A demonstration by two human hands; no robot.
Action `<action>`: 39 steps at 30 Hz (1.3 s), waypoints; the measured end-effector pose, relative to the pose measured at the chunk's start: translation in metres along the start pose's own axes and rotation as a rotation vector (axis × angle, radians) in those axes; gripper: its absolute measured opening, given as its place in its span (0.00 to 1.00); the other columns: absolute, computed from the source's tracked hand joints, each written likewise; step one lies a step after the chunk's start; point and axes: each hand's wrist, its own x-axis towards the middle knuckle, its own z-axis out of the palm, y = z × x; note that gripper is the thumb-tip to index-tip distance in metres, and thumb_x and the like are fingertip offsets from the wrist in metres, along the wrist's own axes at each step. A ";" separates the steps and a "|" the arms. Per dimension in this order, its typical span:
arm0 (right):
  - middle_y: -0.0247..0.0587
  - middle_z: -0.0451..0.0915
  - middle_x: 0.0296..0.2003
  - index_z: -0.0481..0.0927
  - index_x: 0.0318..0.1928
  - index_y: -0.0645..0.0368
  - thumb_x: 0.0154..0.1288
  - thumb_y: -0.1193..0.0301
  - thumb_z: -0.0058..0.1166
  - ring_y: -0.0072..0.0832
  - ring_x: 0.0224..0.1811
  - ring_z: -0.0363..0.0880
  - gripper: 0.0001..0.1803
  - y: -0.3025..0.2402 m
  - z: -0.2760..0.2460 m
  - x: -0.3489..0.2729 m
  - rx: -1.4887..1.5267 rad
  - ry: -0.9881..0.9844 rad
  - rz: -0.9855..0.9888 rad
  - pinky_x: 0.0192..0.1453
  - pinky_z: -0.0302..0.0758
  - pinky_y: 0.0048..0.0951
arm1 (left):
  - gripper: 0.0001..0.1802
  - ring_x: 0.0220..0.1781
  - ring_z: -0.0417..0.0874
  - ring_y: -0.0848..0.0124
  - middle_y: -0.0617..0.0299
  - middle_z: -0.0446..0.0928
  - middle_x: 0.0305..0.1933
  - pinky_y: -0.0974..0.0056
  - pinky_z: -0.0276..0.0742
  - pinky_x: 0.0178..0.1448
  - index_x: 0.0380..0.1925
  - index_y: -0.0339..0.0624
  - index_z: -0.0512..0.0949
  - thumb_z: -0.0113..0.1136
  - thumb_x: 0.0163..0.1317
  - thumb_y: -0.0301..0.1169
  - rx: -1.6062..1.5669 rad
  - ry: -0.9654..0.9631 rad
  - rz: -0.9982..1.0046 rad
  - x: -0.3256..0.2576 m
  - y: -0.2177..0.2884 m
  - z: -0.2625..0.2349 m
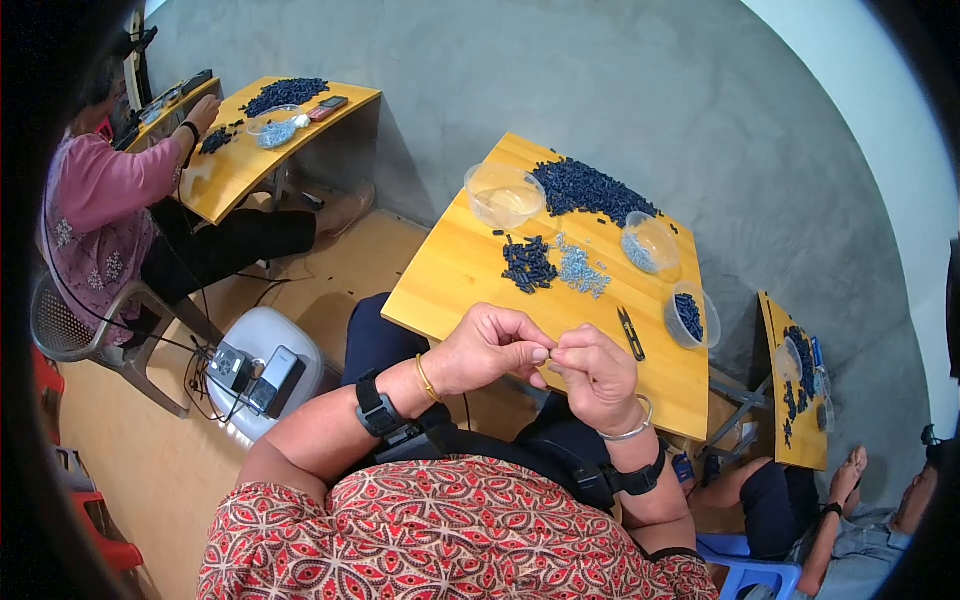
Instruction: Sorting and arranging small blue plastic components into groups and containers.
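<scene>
Fingertips of the left hand (490, 348) and right hand (597, 372) are pinching together on something too small to tell at frame centre, hovering over the yellow wooden table (455, 275) edge, grey concrete wall (560, 75) filling the top

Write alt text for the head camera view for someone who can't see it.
A person's left hand and right hand meet fingertip to fingertip over a wooden table, pinching something too small to identify. On the table lie piles of dark blue pieces, clear bowls and small snips; two other people work at similar tables nearby.

Tiny part (549, 356), perhaps pale, pinched between fingertips.
</scene>
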 end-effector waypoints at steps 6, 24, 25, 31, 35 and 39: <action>0.42 0.74 0.27 0.74 0.32 0.63 0.51 0.82 0.55 0.29 0.25 0.73 0.06 0.013 0.006 -0.004 -0.024 0.075 -0.013 0.28 0.71 0.23 | 0.06 0.30 0.81 0.73 0.61 0.77 0.29 0.70 0.80 0.36 0.34 0.34 0.76 0.53 0.59 0.25 -0.143 0.040 0.002 0.007 -0.009 0.000; 0.39 0.74 0.24 0.75 0.30 0.64 0.52 0.80 0.55 0.25 0.24 0.74 0.04 0.009 -0.003 -0.008 0.032 0.038 0.401 0.28 0.71 0.21 | 0.11 0.34 0.81 0.70 0.58 0.77 0.35 0.70 0.78 0.41 0.41 0.32 0.74 0.55 0.57 0.24 -0.043 0.053 0.015 0.009 -0.007 -0.008; 0.39 0.74 0.24 0.75 0.30 0.64 0.52 0.80 0.55 0.25 0.24 0.74 0.04 0.010 -0.001 -0.009 0.031 0.043 0.401 0.28 0.71 0.21 | 0.11 0.34 0.81 0.70 0.58 0.77 0.35 0.70 0.78 0.41 0.41 0.32 0.74 0.55 0.57 0.24 -0.040 0.050 0.013 0.009 -0.008 -0.008; 0.40 0.74 0.23 0.74 0.30 0.64 0.52 0.80 0.54 0.28 0.24 0.74 0.04 0.032 0.011 -0.023 0.111 0.106 0.438 0.28 0.70 0.24 | 0.10 0.35 0.81 0.71 0.57 0.78 0.35 0.69 0.78 0.43 0.40 0.32 0.75 0.54 0.57 0.23 -0.019 0.108 0.006 0.016 -0.018 -0.009; 0.42 0.73 0.24 0.74 0.28 0.63 0.50 0.81 0.53 0.34 0.25 0.74 0.03 0.056 0.018 -0.036 -0.082 0.058 0.340 0.29 0.70 0.27 | 0.07 0.33 0.79 0.75 0.60 0.78 0.33 0.71 0.77 0.39 0.35 0.32 0.77 0.55 0.57 0.22 0.268 0.107 0.051 0.032 -0.039 -0.020; 0.40 0.73 0.24 0.75 0.26 0.61 0.46 0.79 0.53 0.38 0.29 0.72 0.03 0.093 0.024 -0.055 -0.217 -0.028 0.263 0.34 0.69 0.33 | 0.04 0.30 0.78 0.76 0.61 0.79 0.28 0.70 0.74 0.34 0.29 0.34 0.78 0.58 0.53 0.23 0.645 0.117 0.150 0.046 -0.064 -0.035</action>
